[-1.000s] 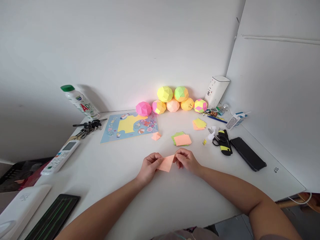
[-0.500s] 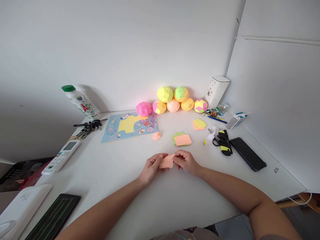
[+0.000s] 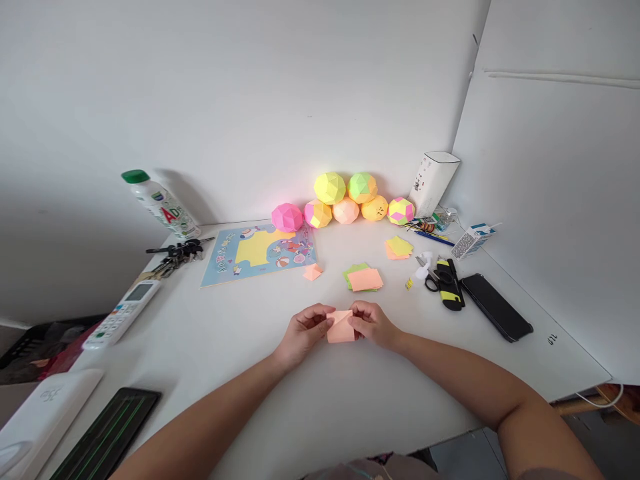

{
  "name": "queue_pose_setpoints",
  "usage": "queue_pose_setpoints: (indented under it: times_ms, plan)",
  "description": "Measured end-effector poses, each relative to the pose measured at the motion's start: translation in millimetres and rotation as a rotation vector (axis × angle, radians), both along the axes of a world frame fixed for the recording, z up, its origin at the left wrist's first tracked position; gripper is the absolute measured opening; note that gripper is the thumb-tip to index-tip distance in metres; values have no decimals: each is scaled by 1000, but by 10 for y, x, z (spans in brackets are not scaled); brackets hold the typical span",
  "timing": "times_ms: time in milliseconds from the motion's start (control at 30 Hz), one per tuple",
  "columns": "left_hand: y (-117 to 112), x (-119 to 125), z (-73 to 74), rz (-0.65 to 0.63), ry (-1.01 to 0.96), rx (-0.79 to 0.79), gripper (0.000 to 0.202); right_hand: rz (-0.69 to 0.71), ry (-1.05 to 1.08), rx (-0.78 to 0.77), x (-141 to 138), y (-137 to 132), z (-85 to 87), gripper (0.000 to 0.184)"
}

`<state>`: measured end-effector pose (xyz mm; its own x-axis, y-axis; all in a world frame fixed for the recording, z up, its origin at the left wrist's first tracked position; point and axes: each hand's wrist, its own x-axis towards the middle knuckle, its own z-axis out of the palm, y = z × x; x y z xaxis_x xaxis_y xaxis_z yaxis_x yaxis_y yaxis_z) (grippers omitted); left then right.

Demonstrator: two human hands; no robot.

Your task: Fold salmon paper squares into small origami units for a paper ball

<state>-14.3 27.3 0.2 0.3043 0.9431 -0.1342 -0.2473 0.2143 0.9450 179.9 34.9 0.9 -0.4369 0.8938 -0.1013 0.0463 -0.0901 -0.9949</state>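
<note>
A square of peach paper [image 3: 341, 328] with a crease across it is held up between both hands, near the front of the table. My left hand [image 3: 309, 329] pinches its left edge between thumb and fingers. At the right edge, my right hand [image 3: 373, 323] grips it the same way; some fingertips are hidden behind the sheet. Just beyond the hands lies a stack of green and peach paper squares [image 3: 366, 280]. To the left of that stack sits a small folded peach paper piece [image 3: 313, 272].
Several faceted paper balls [image 3: 346, 210] are piled against the wall. Yellow and peach sheets [image 3: 399, 248], scissors [image 3: 433, 283], a yellow-black cutter [image 3: 451, 293] and a black phone [image 3: 496, 308] lie right. A blue picture board [image 3: 215, 267], keys [image 3: 175, 257], bottle [image 3: 165, 207] and remote [image 3: 123, 315] are left.
The peach paper has been opened out and turned, so its square face with a crease now shows. Both hands have stayed in nearly the same place.
</note>
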Motion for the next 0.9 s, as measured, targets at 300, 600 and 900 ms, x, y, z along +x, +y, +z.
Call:
queue_pose_setpoints:
  times_ms: [300,600,900]
  plan:
    - [-25,26,-14,9,-19,85,16,34,-29,-20,-2,4,-4,11]
    - [-51,10,-5,-46,90,65,30,-1,-23,26,-9,-2,27,19]
    - [-99,16,23,-200,165,92,39,15,-95,95,-26,-20,64,26]
